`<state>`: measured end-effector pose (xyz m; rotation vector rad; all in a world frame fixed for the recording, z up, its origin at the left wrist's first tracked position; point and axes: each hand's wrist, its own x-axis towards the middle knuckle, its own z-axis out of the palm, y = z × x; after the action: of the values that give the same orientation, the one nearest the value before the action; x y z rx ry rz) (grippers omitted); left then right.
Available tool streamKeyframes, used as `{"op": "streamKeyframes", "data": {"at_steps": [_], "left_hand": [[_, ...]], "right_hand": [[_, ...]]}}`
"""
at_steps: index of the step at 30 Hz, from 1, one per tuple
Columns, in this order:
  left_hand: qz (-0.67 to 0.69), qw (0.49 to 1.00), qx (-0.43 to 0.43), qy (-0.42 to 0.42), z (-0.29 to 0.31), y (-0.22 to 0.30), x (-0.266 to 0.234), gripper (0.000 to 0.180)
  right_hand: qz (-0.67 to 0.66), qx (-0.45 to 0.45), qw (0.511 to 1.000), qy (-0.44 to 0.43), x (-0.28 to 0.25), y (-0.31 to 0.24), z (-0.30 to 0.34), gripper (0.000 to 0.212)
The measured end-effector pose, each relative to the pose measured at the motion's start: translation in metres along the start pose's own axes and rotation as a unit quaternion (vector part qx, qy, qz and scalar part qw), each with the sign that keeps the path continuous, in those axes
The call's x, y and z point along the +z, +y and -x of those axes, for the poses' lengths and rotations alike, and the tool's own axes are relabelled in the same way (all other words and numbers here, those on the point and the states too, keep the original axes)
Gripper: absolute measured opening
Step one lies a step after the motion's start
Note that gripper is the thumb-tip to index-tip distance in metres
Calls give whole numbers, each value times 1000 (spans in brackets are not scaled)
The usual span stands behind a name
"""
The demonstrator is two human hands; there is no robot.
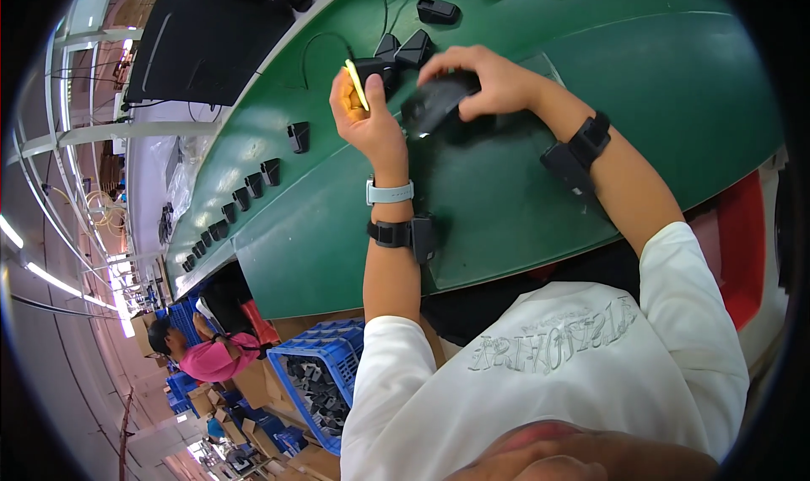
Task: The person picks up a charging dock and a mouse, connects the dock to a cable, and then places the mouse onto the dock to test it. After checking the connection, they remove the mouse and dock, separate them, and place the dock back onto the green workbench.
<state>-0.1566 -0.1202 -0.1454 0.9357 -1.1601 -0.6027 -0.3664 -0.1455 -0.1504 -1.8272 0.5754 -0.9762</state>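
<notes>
My left hand [368, 118] is closed around a thin bright yellow strip [357, 84], raised above the green tabletop. Just to its right, my right hand [489, 80] grips a black plastic case [434, 105] from above. That case is smeared by motion, so its details do not show. Beyond my hands, a small group of black plastic blocks [414, 50] rests on the table, partly hidden by my left hand. A pale watch [390, 192] and a black strapped box sit on my left forearm; another black strapped box [569, 167] is on my right.
Several black wedge-shaped blocks [270, 171] line the left side of the green table [321, 253]. Another black block [438, 10] lies at the far side, near a thin cable. A dark monitor [207, 46] stands far left. Below the table, a blue crate [283, 359] holds black parts; a person in pink [221, 359] sits beyond.
</notes>
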Motion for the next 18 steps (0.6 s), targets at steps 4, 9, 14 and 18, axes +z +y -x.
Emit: {"op": "streamKeyframes", "data": {"at_steps": [4, 9, 14, 18], "left_hand": [[-89, 995, 51, 17, 3, 1, 4, 34], [-162, 983, 82, -15, 6, 8, 4, 29], [-195, 967, 152, -55, 7, -1, 1, 28], [-203, 955, 187, -108, 8, 1, 4, 29]], "right_hand": [[145, -38, 982, -112, 8, -2, 4, 61], [163, -73, 974, -140, 6, -1, 3, 55], [32, 22, 998, 44, 1, 7, -8, 39], [-226, 49, 967, 103, 14, 10, -11, 32]]}}
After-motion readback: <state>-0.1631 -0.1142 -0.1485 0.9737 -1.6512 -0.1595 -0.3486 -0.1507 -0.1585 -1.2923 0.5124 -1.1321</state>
